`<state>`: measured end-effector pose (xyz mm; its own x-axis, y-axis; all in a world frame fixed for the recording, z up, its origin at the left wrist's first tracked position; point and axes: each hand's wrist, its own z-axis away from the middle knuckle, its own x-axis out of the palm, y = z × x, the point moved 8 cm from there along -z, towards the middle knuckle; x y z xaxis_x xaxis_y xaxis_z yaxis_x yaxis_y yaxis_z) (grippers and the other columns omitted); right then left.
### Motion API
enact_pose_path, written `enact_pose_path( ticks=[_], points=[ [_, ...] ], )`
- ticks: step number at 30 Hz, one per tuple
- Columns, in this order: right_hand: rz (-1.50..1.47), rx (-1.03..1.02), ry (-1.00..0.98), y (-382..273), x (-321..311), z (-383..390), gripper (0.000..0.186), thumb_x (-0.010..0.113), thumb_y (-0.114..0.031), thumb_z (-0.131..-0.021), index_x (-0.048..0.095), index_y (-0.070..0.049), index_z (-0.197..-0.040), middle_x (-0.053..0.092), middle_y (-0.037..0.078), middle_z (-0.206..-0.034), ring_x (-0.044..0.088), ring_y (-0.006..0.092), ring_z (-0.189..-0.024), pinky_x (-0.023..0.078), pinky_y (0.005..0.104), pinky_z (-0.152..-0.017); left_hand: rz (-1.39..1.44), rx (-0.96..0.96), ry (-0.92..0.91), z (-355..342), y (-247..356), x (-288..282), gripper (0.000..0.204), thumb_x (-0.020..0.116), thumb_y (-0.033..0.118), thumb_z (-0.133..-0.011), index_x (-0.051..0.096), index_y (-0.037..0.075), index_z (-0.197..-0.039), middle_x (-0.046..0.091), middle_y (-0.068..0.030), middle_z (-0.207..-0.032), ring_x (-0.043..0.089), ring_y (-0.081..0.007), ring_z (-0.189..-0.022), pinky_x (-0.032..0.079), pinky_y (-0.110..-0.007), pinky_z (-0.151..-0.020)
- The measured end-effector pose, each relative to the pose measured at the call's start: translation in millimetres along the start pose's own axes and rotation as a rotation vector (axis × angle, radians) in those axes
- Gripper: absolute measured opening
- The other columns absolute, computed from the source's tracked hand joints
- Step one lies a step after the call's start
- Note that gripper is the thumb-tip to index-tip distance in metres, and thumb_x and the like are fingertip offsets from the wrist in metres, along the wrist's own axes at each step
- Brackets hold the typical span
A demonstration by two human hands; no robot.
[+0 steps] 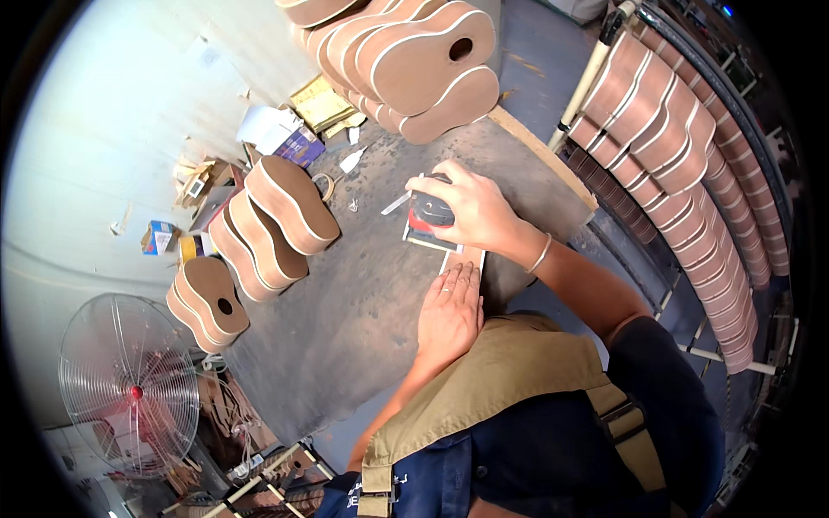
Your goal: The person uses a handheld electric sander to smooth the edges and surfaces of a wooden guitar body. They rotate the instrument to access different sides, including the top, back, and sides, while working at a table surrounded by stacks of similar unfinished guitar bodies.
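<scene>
The right hand grips one palm sander over its rounded top; the left hand lies flat, fingers extended, on one white-edged wooden workpiece, mid-frame and largely hidden. From where I stand, the workpiece looks light, stiff and easily dented, best held by its edges. Outward, on the workbench: at least three small guitar bodies, left of centre. Upper centre: a stack of bodies, overlapping too closely to count. Lower left: one caged fan.
</scene>
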<state>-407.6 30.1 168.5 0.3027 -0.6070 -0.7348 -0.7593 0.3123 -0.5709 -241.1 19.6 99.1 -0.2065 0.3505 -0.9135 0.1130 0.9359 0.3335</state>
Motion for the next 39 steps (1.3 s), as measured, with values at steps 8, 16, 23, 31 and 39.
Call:
enact_pose_path(
  ticks=[8, 16, 23, 31, 39],
  points=[
    [0.041, -0.049, -0.013, -1.2, 9.7, 1.6, 0.07, 0.096, -0.024, -0.08, 0.068, -0.022, -0.144, 0.061, 0.018, -0.13, 0.074, 0.0401, -0.105, 0.063, 0.0493, -0.085, -0.011, 0.018, -0.043, -2.7, 0.5, 4.2, 0.05, 0.068, 0.015, -0.098, 0.067, -0.002, -0.145, 0.07, -0.0178, -0.15, 0.063, -0.0321, -0.144, 0.047, -0.047, -0.123],
    [0.107, -0.049, -0.046, -4.9, 11.8, 1.5, 0.069, 0.095, -0.027, -0.082, 0.066, -0.023, -0.145, 0.061, 0.019, -0.134, 0.075, 0.0424, -0.11, 0.064, 0.0502, -0.089, -0.051, 0.061, -0.059, -3.5, 0.8, 8.7, 0.051, 0.068, 0.015, -0.097, 0.067, -0.001, -0.146, 0.069, -0.0159, -0.151, 0.063, -0.0313, -0.144, 0.047, -0.047, -0.123],
    [0.202, -0.058, -0.07, -10.1, 6.0, 7.5, 0.07, 0.094, -0.025, -0.083, 0.065, -0.023, -0.146, 0.06, 0.02, -0.137, 0.074, 0.042, -0.112, 0.064, 0.0501, -0.089, -0.017, 0.062, -0.06, -4.4, 2.1, 4.7, 0.043, 0.067, 0.013, -0.099, 0.071, -0.002, -0.14, 0.073, -0.0168, -0.146, 0.066, -0.0336, -0.14, 0.047, -0.047, -0.123],
    [0.094, 0.037, -0.079, 1.1, -6.1, 26.0, 0.071, 0.093, -0.018, -0.08, 0.066, -0.024, -0.145, 0.059, 0.016, -0.137, 0.071, 0.0405, -0.117, 0.063, 0.049, -0.093, 0.022, 0.04, -0.026, -0.8, 1.2, 1.4, 0.044, 0.069, 0.012, -0.098, 0.072, -0.001, -0.14, 0.073, -0.0146, -0.145, 0.067, -0.032, -0.139, 0.047, -0.046, -0.123],
    [0.086, 0.02, -0.035, 0.9, -18.2, 38.3, 0.08, 0.096, -0.016, -0.078, 0.063, -0.024, -0.15, 0.057, 0.018, -0.137, 0.07, 0.0411, -0.116, 0.063, 0.0503, -0.09, 0.037, 0.047, -0.007, -2.8, 5.9, 0.8, 0.043, 0.07, 0.014, -0.097, 0.074, -0.003, -0.137, 0.075, -0.0164, -0.142, 0.068, -0.0317, -0.138, 0.048, -0.045, -0.123]
  ],
)
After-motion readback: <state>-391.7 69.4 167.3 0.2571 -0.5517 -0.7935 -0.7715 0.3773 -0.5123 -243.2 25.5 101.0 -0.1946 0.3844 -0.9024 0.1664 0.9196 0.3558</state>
